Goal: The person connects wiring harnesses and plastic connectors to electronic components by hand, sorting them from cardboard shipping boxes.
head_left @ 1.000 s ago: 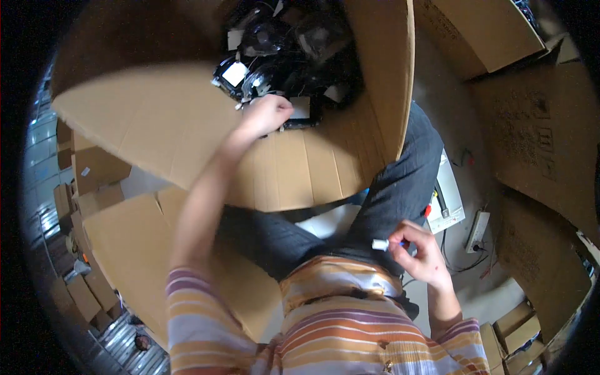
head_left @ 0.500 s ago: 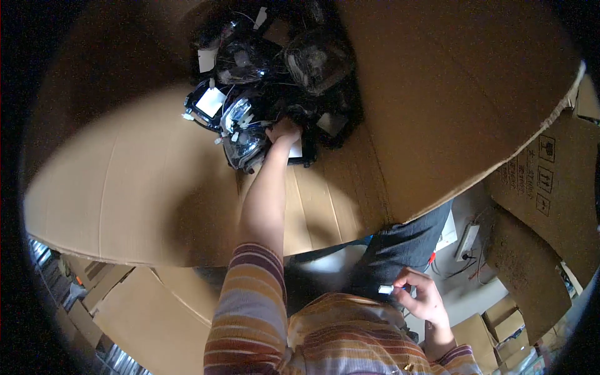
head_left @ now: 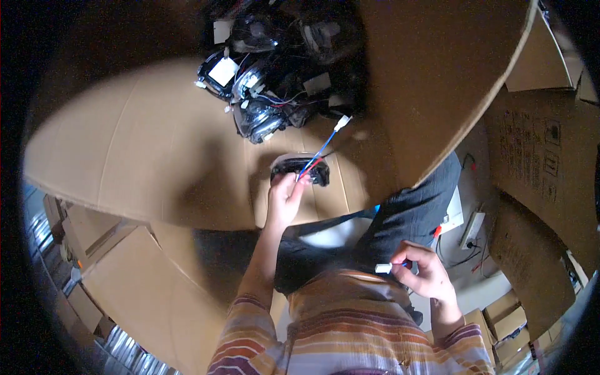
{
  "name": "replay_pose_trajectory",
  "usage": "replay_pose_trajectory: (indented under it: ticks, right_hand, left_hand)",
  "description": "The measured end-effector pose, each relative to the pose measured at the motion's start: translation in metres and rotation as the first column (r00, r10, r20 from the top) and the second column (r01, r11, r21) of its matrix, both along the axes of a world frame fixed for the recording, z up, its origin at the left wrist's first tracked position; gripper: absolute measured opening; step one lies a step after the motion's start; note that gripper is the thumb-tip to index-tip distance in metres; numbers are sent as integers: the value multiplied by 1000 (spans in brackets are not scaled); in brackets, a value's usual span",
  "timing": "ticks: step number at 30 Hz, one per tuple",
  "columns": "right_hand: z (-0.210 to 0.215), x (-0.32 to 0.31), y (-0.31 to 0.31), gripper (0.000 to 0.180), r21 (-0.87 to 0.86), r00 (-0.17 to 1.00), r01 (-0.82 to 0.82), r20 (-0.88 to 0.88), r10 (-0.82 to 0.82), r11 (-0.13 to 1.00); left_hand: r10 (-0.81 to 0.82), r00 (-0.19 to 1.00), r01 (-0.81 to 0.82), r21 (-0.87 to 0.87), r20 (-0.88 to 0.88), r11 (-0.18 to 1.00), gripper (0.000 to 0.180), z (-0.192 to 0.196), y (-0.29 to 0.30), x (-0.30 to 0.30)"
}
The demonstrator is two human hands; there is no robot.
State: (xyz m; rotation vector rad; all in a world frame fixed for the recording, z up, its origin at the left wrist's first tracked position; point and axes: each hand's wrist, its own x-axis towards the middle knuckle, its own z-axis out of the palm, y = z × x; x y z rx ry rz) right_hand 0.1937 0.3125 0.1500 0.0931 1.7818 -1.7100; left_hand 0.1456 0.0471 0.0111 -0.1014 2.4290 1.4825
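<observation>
My left hand [head_left: 283,203] is closed on a lead of blue and red wires [head_left: 320,149]. A white plug [head_left: 342,123] sits at the far end of that lead, pointing up and to the right. Just beyond the fingers is a black lamp unit [head_left: 284,167], over the near part of the cardboard; whether the hand also grips it I cannot tell. Lower right, my right hand [head_left: 426,276] pinches a white connector [head_left: 382,269] with a bit of blue behind it, held by thumb and fingertips.
Farther off, several dark headlamp units [head_left: 259,119] lie heaped on the cardboard sheet [head_left: 150,144], with loose wires and white labels. A printed carton [head_left: 525,144] stands at the right, near a power strip [head_left: 473,230] and cables. More cardboard boxes [head_left: 144,275] are at the lower left.
My left hand has drawn back from the heap toward me, now with the wire lead in its fingers and a lamp unit beside it. My right hand still pinches its connector, slightly higher.
</observation>
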Motion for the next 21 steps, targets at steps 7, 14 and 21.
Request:
replay_pose_trajectory:
  ticks: [7,14,21]
  right_hand:
    - [9,23,-13,6,-44,983,-96,-163,88,994]
    - [20,43,-20,7,-22,965,-132,-230,123,991]
    - [33,46,-18,7,-28,954,-121,-279,108,992]
  left_hand:
    - [-31,980,-53,413,195,909,19,76,22,32]
    - [-126,977,61,339,173,939,25,119,37,60]
    - [-244,963,194,338,111,921,26,142,38,73]
